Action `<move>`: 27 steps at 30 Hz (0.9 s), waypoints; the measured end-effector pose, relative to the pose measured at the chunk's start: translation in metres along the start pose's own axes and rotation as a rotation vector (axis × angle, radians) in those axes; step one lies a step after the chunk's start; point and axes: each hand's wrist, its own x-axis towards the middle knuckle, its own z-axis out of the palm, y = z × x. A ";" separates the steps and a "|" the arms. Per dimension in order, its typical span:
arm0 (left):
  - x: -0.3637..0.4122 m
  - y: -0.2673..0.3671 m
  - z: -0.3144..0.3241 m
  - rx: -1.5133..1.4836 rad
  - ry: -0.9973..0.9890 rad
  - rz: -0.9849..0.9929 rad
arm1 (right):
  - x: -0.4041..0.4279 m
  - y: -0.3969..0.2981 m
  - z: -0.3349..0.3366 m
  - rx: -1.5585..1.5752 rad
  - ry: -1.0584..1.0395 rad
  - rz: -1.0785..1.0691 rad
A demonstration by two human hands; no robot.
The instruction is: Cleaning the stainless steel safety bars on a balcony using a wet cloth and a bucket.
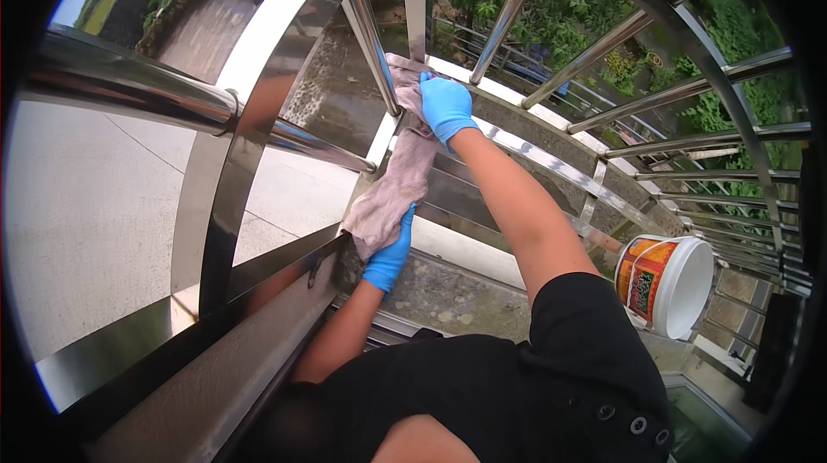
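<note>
A damp-looking, pinkish-grey cloth point(404, 172) stretches between my two blue-gloved hands, inside a polished metal railing. My right hand point(447, 104) grips its upper part against the foot of a flat upright post point(415, 11), beside a round metal bar point(371, 43). Lower down, my left hand point(393, 250) holds the cloth's other end from beneath, its fingers partly hidden by the fabric. That end of the cloth lies close to the corner of a metal-edged ledge point(284, 275).
A white plastic bucket point(681, 288) with an orange printed side and a handle stands to the right. Curved metal railing bars point(581, 82) run along the front and right. A thick round rail point(136, 88) crosses at left. Greenery and paving lie beyond the bars.
</note>
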 end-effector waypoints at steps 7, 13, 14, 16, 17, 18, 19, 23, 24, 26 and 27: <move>0.002 -0.013 0.005 0.032 -0.005 0.019 | -0.035 0.048 -0.048 0.579 -0.115 0.429; -0.001 -0.007 -0.007 -0.022 -0.106 -0.045 | 0.038 -0.004 -0.057 0.193 0.598 0.030; 0.002 -0.002 0.001 -0.028 -0.082 -0.015 | 0.052 0.011 -0.022 0.116 0.523 0.132; 0.003 -0.002 0.005 -0.044 -0.038 -0.003 | 0.055 0.020 0.015 -0.029 0.176 0.193; 0.002 -0.006 0.003 -0.029 -0.030 -0.014 | 0.058 0.017 0.016 -0.011 0.168 0.187; 0.000 -0.003 0.002 -0.053 -0.031 -0.030 | 0.059 0.016 0.007 0.060 0.067 0.187; -0.002 -0.001 0.000 -0.080 -0.034 -0.045 | 0.058 0.015 0.003 0.129 -0.033 0.188; 0.002 -0.007 0.009 0.079 -0.041 0.028 | 0.050 0.025 0.042 0.026 0.110 0.340; 0.001 -0.012 0.004 0.093 -0.005 0.031 | 0.037 -0.004 0.028 0.199 0.252 0.334; 0.001 -0.010 -0.001 0.051 -0.011 0.017 | 0.011 -0.033 0.007 0.076 0.157 0.078; 0.003 -0.009 -0.002 0.000 -0.028 0.018 | 0.002 -0.036 0.006 -0.015 0.098 -0.146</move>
